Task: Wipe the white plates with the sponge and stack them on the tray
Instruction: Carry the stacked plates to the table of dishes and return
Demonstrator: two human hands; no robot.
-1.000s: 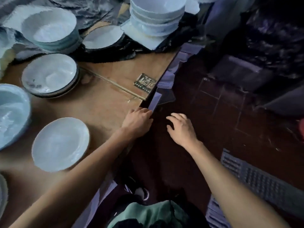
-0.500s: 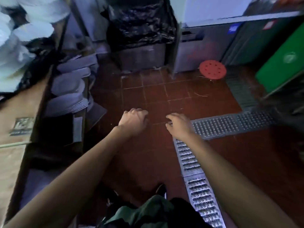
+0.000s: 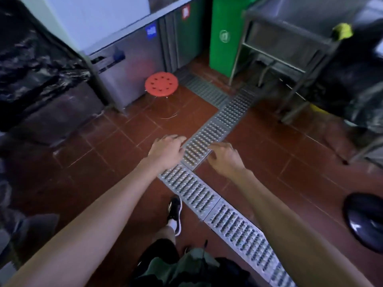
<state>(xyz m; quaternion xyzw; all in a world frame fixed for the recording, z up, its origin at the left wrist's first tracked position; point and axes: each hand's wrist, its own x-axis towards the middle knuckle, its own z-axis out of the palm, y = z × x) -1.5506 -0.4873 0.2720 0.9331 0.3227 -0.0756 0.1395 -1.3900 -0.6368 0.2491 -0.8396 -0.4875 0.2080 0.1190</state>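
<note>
No white plates, sponge or tray show in the head view now. My left hand (image 3: pixel 165 151) and my right hand (image 3: pixel 226 158) are stretched out in front of me over the red tiled floor, palms down. Both hold nothing, with fingers loosely bent. A yellow-green cloth or sponge-like thing (image 3: pixel 342 31) sits on the edge of a steel sink table at the upper right; I cannot tell what it is.
A metal drain grate (image 3: pixel 199 189) runs across the floor under my hands. A red stool (image 3: pixel 161 83) stands ahead beside a steel cabinet (image 3: pixel 128 65). A green bin (image 3: pixel 224 34), a steel sink table (image 3: pixel 290 32), black bags (image 3: pixel 35 65) and a dark round base (image 3: pixel 365 220) surround me.
The view has swung right, away from the wooden table with the white plates, to the floor, stool, bin and sink table. Both hands stay held out and hold nothing.
</note>
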